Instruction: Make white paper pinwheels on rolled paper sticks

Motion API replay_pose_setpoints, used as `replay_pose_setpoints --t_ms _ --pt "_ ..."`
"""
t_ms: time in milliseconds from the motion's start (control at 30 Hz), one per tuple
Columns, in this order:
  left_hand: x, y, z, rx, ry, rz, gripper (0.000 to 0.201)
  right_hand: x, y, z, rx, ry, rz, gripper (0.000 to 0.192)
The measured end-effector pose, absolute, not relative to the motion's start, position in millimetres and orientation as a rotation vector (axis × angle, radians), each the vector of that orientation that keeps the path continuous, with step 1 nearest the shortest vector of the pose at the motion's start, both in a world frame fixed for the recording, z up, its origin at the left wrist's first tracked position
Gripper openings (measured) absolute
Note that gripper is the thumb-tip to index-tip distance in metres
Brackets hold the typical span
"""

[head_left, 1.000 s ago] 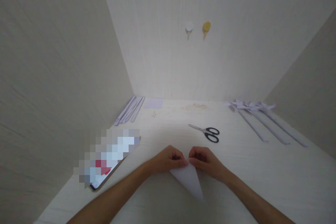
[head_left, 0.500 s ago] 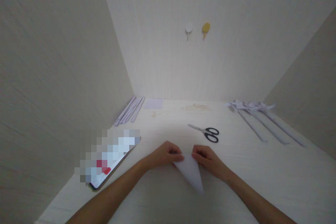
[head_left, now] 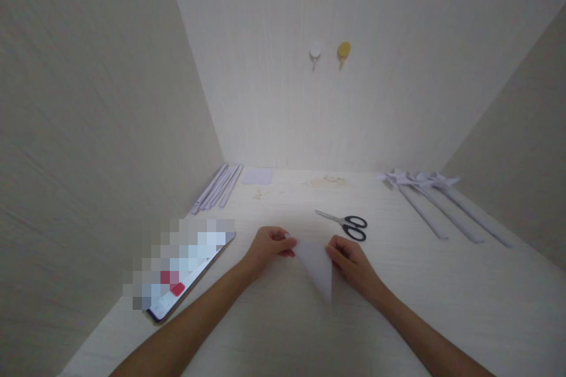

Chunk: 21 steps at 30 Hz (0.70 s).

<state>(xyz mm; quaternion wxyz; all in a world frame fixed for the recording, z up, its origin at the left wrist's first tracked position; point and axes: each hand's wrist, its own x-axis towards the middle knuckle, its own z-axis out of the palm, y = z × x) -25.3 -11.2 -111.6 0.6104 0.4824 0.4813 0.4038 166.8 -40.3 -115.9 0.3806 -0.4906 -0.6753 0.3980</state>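
Since the earlier frames both hands and the paper sit farther up the worktop (head_left: 442,306), closer to the scissors (head_left: 349,225). The hands, nearly touching a second ago, are now spread to opposite upper corners of the folded paper triangle (head_left: 317,265). The paper's tip pointed toward the person's right before; now it points more straight back at the person.

Left hand (head_left: 266,245): forearm comes in from lower left, wrist low on the worktop, fingers (head_left: 285,240) curled and pinching the triangle's left upper corner. Right hand (head_left: 349,259): forearm enters from lower right, knuckles up, fingers pinched on the right upper corner. Both grips closed on the paper; whether the paper lies flat or is lifted slightly cannot be told.

The triangle lies between the hands at the middle of the worktop, wide edge away from the person, point toward them.

Around: scissors just beyond the right hand, apart from it, blades pointing left. A tablet (head_left: 186,274), screen blurred, lies at left near the side wall. Folded paper strips (head_left: 217,187) rest in the far left corner; longer paper strips (head_left: 442,206) at far right. Two hooks (head_left: 329,52) on the back wall.
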Motion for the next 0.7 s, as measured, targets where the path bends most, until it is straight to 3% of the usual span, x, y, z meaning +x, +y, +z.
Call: replay_pose_setpoints --t_ms 267,533,700 --pt "-24 -13 -110 1.178 1.183 0.993 0.022 166 -40 -114 -1.320 -1.842 0.870 0.026" --pt "-18 -4 -115 1.438 1.362 0.977 0.022 156 -40 -108 -1.701 -2.350 0.046 0.020" --pt "-14 -2 -114 1.845 1.523 0.952 0.024 149 -38 -106 -1.726 -2.442 -0.044 0.017"
